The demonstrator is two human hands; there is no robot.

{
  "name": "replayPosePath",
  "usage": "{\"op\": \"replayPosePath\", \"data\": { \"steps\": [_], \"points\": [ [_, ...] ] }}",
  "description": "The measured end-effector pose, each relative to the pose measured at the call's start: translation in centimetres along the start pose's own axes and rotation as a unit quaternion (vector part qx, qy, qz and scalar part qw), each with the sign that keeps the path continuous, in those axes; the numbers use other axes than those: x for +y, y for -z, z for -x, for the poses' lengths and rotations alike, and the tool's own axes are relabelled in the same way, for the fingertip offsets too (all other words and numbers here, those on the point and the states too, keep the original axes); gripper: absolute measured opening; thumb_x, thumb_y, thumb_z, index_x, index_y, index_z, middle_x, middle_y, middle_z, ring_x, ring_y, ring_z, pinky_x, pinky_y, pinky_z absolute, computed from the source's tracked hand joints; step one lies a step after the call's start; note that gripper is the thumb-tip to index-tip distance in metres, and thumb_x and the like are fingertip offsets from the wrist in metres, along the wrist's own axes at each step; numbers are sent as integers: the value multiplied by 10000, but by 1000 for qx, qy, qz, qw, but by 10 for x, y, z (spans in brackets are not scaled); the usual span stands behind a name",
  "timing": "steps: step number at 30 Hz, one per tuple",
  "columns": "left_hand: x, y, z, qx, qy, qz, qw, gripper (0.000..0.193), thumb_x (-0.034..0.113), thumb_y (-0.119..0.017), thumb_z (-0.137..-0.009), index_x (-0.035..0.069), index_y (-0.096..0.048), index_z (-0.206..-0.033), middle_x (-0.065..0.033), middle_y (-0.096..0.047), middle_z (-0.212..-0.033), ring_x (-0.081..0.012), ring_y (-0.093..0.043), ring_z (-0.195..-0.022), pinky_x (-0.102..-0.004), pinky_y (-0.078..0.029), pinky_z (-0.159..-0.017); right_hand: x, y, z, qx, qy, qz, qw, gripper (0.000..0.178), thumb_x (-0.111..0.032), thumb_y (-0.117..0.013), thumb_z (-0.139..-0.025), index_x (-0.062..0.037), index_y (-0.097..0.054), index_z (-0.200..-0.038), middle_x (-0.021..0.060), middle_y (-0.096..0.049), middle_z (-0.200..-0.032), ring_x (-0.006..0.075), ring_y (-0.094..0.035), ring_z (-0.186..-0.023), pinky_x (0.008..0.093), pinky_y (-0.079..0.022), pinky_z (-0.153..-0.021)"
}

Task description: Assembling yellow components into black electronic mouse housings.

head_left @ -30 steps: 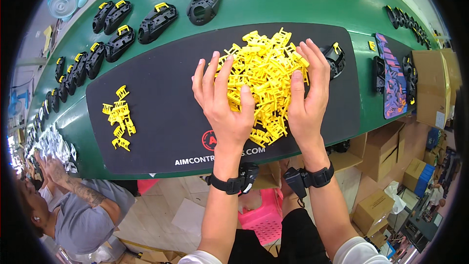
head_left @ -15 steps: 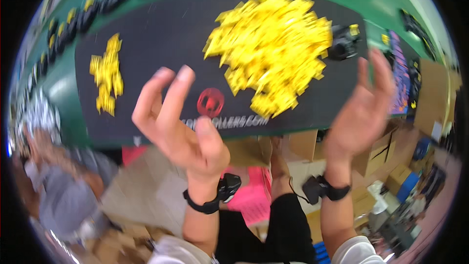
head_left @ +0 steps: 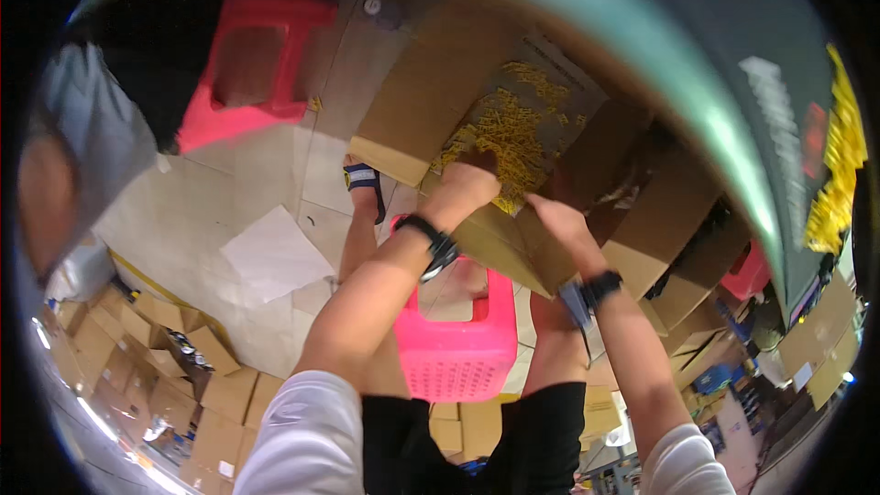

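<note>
In the head view, the left hand [head_left: 465, 185] reaches into an open cardboard box [head_left: 417, 110] under the green counter [head_left: 724, 165], fingers hidden among small yellow plastic pieces [head_left: 509, 128]; its grip cannot be told. The right hand [head_left: 557, 220] grasps the box's front edge. A pink stool [head_left: 458, 335] stands below, and a red stool [head_left: 257, 55] sits well apart.

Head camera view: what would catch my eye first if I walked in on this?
Probably the open cardboard box under the table, with small yellow plastic pieces heaped inside; the left hand and right hand both reach to its near edge. Next, the bright pink stool between the person's legs, and a second pile of yellow pieces on the dark mat at the far right.
</note>
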State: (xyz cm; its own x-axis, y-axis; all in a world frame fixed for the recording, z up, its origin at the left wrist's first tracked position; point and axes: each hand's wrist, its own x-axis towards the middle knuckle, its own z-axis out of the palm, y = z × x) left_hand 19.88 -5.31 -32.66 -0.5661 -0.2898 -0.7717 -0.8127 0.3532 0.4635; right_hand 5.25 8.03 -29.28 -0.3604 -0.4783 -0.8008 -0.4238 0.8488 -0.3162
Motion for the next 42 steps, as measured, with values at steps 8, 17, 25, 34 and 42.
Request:
{"op": "replayPosePath", "data": {
  "steps": [8, 17, 25, 34, 42],
  "points": [
    [-95, -174, -172, -32, 171, 153, 973, 769, 389, -584, -904, -34, -355, -1504, -299, -403, -1507, -448, -431, -1386, -532, -368, -1139, 85, -161, -203, 173, 33, 199, 964, 1082, -682, -743, -747, -123, -310, -1565, 336, -178, -1600, 501, -271, -1451, 611, -316, -1134],
    [-103, -218, -171, 65, 192, 73, 977, 548, 355, -555, -935, 32, -564, -1378, -211, -523, -1455, -341, -522, -1329, -425, -428, -1095, 143, -194, -195, 202, -31, 143, 968, 899, -476, -769, -850, -203, -304, -1569, 339, -192, -1580, 569, -218, -1429, 692, -251, -1111],
    [-111, -145, -113, -67, 121, 126, 982, 487, 371, -569, -907, 57, -650, -1269, -215, -625, -1317, -361, -616, -1201, -437, -499, -1017, 150, -162, -184, 210, 8, 53, 976, 753, -39, -693, -885, -162, -351, -1544, 275, -377, -1519, 441, -363, -1410, 579, -394, -1134],
    [-96, -52, 37, 72, 36, 290, 954, 278, 260, -602, -931, 39, -671, -1085, -237, -715, -1010, -387, -686, -983, -463, -526, -867, 100, -151, -79, 270, 25, -63, 960, 438, -87, -753, -807, -72, -587, -1212, 170, -637, -1220, 343, -594, -1154, 442, -500, -927],
    [-86, 16, 125, 161, -75, 283, 943, 256, 202, -596, -946, 25, -641, -1125, -208, -724, -987, -331, -701, -991, -404, -541, -849, 10, -32, 49, 308, 54, -167, 935, 392, -5, -742, -753, -58, -607, -1117, 192, -620, -1091, 404, -584, -1052, 465, -477, -903]
  ]
}}
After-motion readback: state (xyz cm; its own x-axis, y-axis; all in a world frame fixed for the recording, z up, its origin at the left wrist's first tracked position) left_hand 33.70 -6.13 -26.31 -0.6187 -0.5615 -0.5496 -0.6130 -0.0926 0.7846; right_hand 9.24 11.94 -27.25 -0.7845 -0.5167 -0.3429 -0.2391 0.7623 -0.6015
